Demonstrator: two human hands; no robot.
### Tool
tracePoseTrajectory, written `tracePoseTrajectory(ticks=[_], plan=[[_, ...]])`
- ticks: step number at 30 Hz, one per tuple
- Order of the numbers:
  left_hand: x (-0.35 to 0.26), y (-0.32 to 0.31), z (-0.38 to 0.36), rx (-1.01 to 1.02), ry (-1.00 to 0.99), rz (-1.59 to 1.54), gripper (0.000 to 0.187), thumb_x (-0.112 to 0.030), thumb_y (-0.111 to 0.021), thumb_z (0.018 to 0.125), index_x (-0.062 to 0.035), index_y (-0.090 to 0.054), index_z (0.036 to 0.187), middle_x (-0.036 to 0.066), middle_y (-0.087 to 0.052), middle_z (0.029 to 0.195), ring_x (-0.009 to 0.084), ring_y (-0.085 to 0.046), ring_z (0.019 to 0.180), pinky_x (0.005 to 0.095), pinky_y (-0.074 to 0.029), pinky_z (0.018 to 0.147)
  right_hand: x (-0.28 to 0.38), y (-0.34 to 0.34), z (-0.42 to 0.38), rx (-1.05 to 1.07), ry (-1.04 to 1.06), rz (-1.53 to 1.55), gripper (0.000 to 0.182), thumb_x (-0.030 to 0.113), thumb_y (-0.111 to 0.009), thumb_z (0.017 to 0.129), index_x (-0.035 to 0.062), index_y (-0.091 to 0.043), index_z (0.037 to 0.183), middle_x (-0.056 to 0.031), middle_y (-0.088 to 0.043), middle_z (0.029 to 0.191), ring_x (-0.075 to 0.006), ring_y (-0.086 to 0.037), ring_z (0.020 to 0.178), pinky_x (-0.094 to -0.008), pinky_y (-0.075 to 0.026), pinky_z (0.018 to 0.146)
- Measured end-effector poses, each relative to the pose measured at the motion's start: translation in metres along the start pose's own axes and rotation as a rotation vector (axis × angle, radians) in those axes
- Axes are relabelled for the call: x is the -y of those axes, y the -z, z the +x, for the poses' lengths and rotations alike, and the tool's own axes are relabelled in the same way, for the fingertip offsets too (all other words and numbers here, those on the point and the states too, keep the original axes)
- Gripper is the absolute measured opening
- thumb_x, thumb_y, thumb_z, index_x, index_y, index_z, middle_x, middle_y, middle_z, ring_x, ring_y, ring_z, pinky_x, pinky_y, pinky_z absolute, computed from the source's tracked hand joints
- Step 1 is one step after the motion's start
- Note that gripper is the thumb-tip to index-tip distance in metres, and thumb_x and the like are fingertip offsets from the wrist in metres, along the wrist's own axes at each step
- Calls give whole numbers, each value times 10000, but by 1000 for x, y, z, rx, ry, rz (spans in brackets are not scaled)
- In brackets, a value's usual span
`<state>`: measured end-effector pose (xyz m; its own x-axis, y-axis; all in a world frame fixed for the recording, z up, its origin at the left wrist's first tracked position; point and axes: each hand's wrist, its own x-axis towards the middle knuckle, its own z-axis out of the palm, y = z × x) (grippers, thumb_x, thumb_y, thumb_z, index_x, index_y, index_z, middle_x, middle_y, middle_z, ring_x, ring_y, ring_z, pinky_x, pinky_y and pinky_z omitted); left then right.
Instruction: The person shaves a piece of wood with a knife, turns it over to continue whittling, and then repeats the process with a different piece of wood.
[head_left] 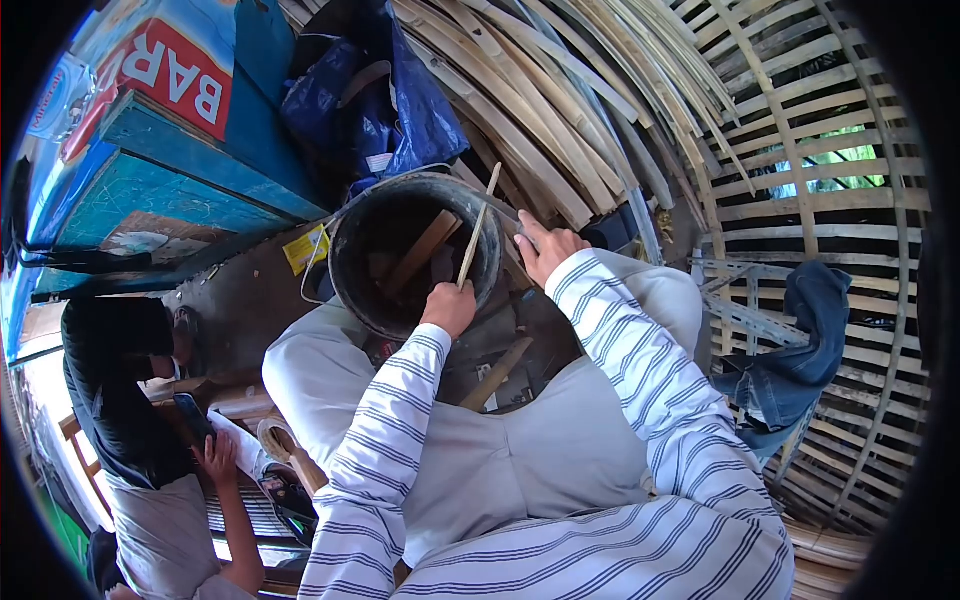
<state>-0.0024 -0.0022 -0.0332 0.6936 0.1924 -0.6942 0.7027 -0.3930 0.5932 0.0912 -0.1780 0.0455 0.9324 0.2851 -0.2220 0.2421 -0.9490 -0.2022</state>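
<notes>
My left hand (450,308) is closed around the lower end of a thin bamboo stick (482,222), which slants up and away over the right side of a dark bucket (345,285). To the right of the bucket, my right hand (548,250) is closed with the index finger stretched forward. It grips what looks like a knife (508,210), its greyish blade pointing up-left behind the stick; the handle is hidden by the hand. Inside the bucket, between my knees, leans a flat piece of wood (422,252).
Long bamboo strips (540,110) are piled beyond the bucket, beside a blue plastic bag (410,110). A blue cabinet (190,170) stands at left. A seated person (150,440) has a hand near a phone (190,415). Dark cloth (800,350) hangs by the slatted wall (860,270).
</notes>
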Motion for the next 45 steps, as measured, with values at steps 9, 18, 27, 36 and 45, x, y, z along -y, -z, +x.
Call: tracePoseTrajectory(ticks=[9, 18, 27, 36, 45], plan=[[-8, 12, 0, 69, 73, -99, 526, -393, -515, 957, 111, -662, 918, 202, -655, 690, 313, -656, 548, 396, -493, 498, 5, -12, -22, -71, 265, 55, 423, 378, -627, 911, 248, -615, 1314, -188, -696, 780, -387, -684, 689, -475, -557, 607], [7, 4, -1, -103, -181, -43, 508, -378, -498, 958, 93, -679, 901, 236, -662, 729, 361, -681, 624, 426, -521, 570, 26, 0, -49, -5, 356, 17, 419, 392, -621, 922, 241, -617, 1312, -200, -636, 676, -408, -660, 619, -501, -549, 572], [6, 6, 3, 18, -26, -34, 516, -377, -489, 963, 102, -678, 926, 243, -670, 741, 357, -692, 672, 425, -532, 642, 19, 1, -29, 46, 267, -11, 448, 443, -574, 930, 295, -575, 1353, -255, -681, 827, -426, -690, 713, -515, -563, 643], [0, 10, -2, 79, 18, -76, 502, -373, -490, 962, 95, -669, 938, 223, -633, 745, 337, -618, 630, 418, -480, 601, 19, -6, -28, -32, 309, -22, 450, 413, -621, 913, 303, -591, 1348, -185, -621, 672, -404, -662, 627, -486, -551, 579], [12, 4, 7, 9, -10, -37, 513, -393, -500, 954, 88, -678, 951, 211, -648, 704, 323, -650, 568, 410, -505, 528, 12, 1, -27, 40, 271, 55, 430, 423, -594, 924, 275, -590, 1327, -203, -686, 763, -399, -692, 710, -505, -568, 643]])
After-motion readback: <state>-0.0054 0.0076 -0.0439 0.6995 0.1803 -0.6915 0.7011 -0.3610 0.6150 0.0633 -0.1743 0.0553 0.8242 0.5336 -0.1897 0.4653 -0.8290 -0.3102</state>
